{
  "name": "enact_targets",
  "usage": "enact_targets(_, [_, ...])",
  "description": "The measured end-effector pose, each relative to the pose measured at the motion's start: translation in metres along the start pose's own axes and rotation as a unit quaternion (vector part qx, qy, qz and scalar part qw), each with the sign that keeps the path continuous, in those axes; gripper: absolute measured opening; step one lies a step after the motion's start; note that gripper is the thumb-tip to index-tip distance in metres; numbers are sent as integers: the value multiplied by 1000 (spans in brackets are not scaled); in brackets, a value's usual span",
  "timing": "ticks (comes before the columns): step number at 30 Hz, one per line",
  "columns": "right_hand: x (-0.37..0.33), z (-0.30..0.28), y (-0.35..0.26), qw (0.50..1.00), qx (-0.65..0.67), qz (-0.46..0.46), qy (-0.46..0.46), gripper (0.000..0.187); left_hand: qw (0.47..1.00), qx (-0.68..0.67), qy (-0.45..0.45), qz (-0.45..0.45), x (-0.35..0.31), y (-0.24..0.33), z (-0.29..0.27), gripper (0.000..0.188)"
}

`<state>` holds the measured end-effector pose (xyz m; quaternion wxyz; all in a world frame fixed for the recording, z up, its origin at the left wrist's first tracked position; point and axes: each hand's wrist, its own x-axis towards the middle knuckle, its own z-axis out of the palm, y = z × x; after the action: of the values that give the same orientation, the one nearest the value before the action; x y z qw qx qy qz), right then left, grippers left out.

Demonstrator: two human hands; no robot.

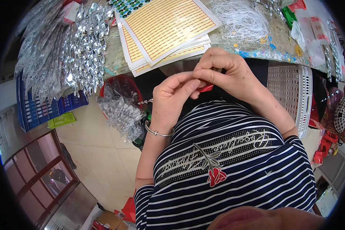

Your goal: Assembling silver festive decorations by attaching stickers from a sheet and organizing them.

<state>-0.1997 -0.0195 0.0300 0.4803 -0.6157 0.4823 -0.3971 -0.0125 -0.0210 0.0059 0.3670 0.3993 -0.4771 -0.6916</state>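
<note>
My left hand and my right hand meet in front of my chest, just off the table's near edge. Both are closed in a pinch, their fingertips touching. A small red piece shows under the fingertips, against my left fingers; its kind is hidden. Whatever my right thumb and forefinger pinch is too small or too covered to make out. Beside my left wrist pokes out the tip of a twisted silver strip; whether that hand holds it cannot be told. Nearest beyond the hands lies a stack of yellow sheets with red lines.
On the table, twisted silver strips and clear-wrapped ones pile at left, white strings at right. Below the edge stand a red tub with wrapped strips, a blue crate and a white basket. Another person sits far right.
</note>
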Motion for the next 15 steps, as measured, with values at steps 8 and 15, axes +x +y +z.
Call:
enact_targets(8, [-3,-2,5,991,116,57,14,19,997,-53,57,-2,-2,5,4,13])
enact_targets(15, [-11,-5,10,982,170,85,6,23,996,-66,50,-14,-1,6,2,13])
